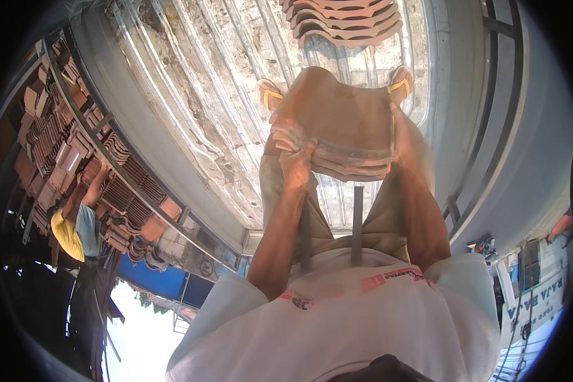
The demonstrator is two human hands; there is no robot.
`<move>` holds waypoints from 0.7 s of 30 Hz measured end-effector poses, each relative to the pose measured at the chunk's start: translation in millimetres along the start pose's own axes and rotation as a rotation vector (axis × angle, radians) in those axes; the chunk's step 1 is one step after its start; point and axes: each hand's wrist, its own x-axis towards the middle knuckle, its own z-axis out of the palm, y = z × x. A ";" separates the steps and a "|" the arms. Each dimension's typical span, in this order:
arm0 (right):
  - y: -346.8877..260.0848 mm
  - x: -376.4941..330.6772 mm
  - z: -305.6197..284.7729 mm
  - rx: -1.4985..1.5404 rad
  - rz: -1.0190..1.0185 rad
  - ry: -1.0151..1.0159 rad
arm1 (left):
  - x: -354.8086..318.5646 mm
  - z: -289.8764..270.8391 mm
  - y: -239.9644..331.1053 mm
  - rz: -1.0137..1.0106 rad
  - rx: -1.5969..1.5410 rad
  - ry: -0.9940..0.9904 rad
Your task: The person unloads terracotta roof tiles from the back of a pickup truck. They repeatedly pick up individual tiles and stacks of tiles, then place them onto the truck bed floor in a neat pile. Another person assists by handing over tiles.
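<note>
Between my two hands is a small stack of curved clay roof tiles (337,111), held level in front of my legs, above the ridged metal truck bed. My left hand (297,164) grips the stack's near left corner, thumb on top and fingers curled beneath. At the right side, my right hand (401,143) clasps the edge; it is slightly blurred and its fingers are partly hidden by the tiles. Beyond, on the bed, sits another row of roof tiles (344,22), standing close together.
Ridged metal bed (197,83) lies underfoot, with my sandalled feet (400,86) on it. Metal side walls rise left and right, topped by a rail (140,175). Outside on the left, a person in a yellow and blue shirt (75,232) reaches toward piled roof tiles (118,197).
</note>
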 end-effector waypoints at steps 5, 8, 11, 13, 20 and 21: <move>-52.4 106.0 -47.0 0.008 0.131 -0.109 | 77.3 100.9 -59.9 0.082 -0.272 0.137; -74.6 183.3 -78.2 -0.018 0.095 -0.167 | 108.2 136.4 -64.7 0.056 -0.292 0.182; -96.9 195.8 -50.6 -0.100 0.142 -0.176 | 126.1 164.5 -56.7 0.214 -0.335 0.240; -109.4 214.4 -46.7 -0.133 0.113 -0.200 | 132.6 181.8 -42.9 0.304 -0.328 0.274; -162.4 256.4 -55.8 -0.390 -0.050 -0.287 | 152.4 205.5 -8.8 0.389 -0.247 0.136; -166.6 258.4 -58.6 -0.436 -0.082 -0.298 | 158.7 204.6 -9.8 0.428 -0.229 0.134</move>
